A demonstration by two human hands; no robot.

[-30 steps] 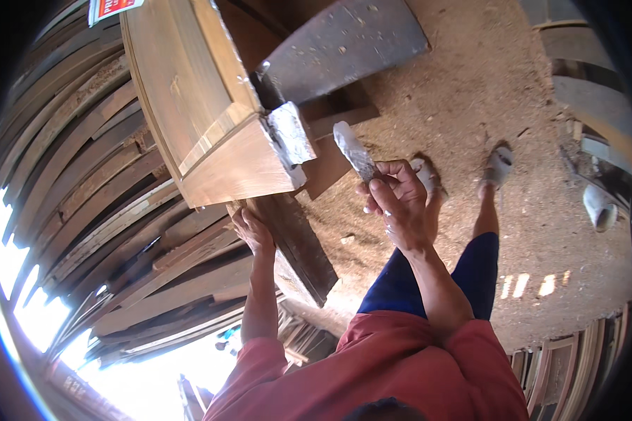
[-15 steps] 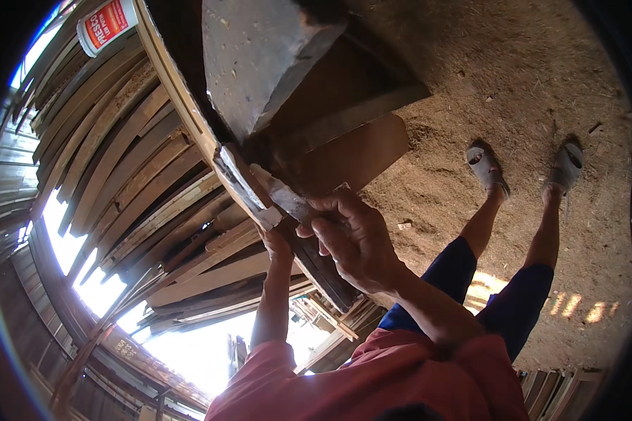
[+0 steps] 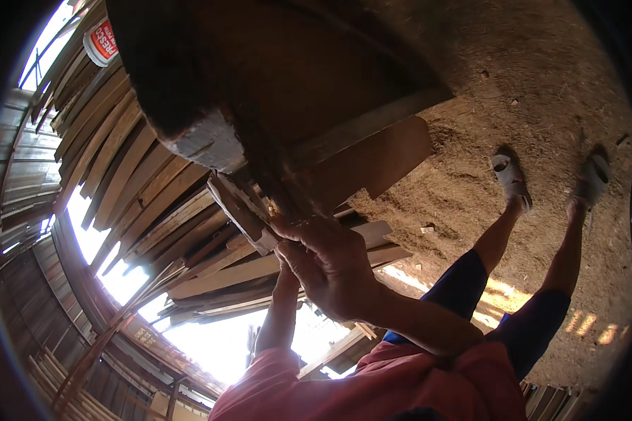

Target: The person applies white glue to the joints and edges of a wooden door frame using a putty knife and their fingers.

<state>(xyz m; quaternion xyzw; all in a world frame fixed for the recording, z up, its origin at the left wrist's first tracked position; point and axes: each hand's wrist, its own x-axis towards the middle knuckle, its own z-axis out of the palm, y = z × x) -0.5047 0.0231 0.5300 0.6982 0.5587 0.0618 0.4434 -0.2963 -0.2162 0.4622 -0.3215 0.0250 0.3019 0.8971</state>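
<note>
My right hand is closed in the middle of the view, its fingers pinched by the edge of a flat strip smeared with whitish paste. What the right fingers hold is hidden. My left hand sits just behind it, mostly covered, and appears closed on the strip's lower end. Beyond the hands looms a dark wooden piece, large and in shadow. Its near corner has a pale, worn face close above the strip.
Stacked planks fill the left side. A white tub with a red label stands at the upper left. A brown panel juts out right of the hands. My sandalled feet are on a sawdust-strewn floor.
My right hand has moved down and left, close against the left one. The grey blade-like piece seen in it earlier is now hidden. The dark wooden piece covers more of the view.
</note>
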